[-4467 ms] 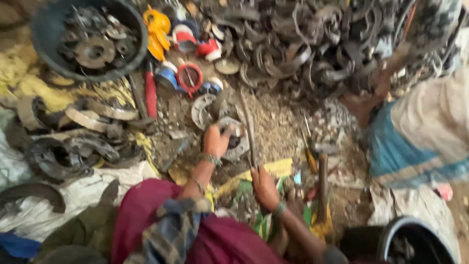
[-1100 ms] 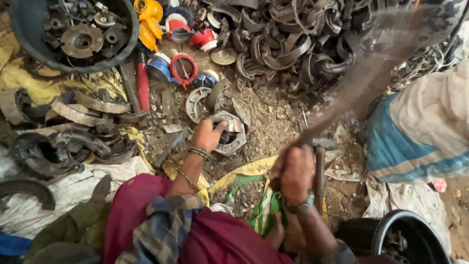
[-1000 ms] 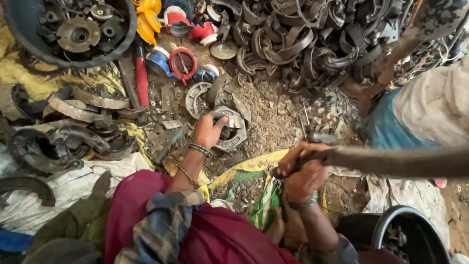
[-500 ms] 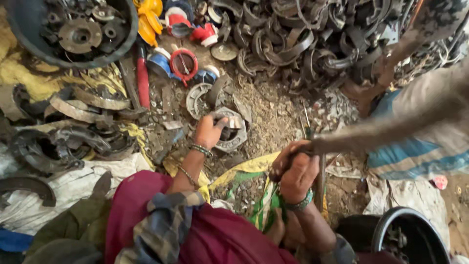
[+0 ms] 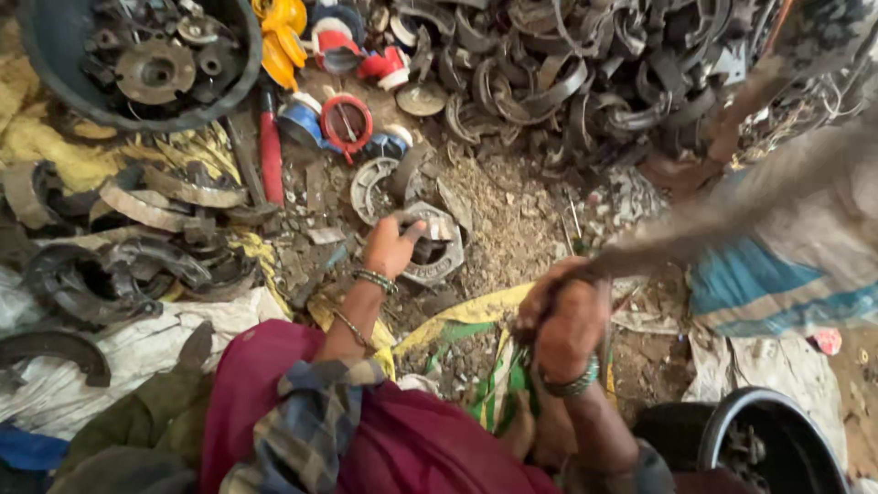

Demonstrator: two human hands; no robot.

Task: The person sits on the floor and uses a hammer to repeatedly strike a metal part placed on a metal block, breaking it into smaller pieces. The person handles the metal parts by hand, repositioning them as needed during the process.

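Head camera, looking straight down at dirt ground littered with scrap metal. The person's left hand (image 5: pixel 391 249) rests on a curved grey metal brake-shoe piece (image 5: pixel 432 245) lying on the ground at the centre, fingers (image 5: pixel 413 230) spread loosely over its edge, pinning it rather than gripping it. The right hand (image 5: pixel 565 316) is closed in a tight fist around the handle of a long tool (image 5: pixel 732 215); the tool is blurred by motion and slants up toward the right, so its head cannot be made out. Both wrists wear bead bracelets. A dark round tub (image 5: pixel 137 64) of metal discs sits at the upper left. A heap of dark curved metal bands (image 5: pixel 567 73) fills the top. Red, blue and white round caps (image 5: pixel 346 119) lie near a red-handled tool (image 5: pixel 271 157). A yellow and green woven sack (image 5: pixel 476 352) lies under the right hand.
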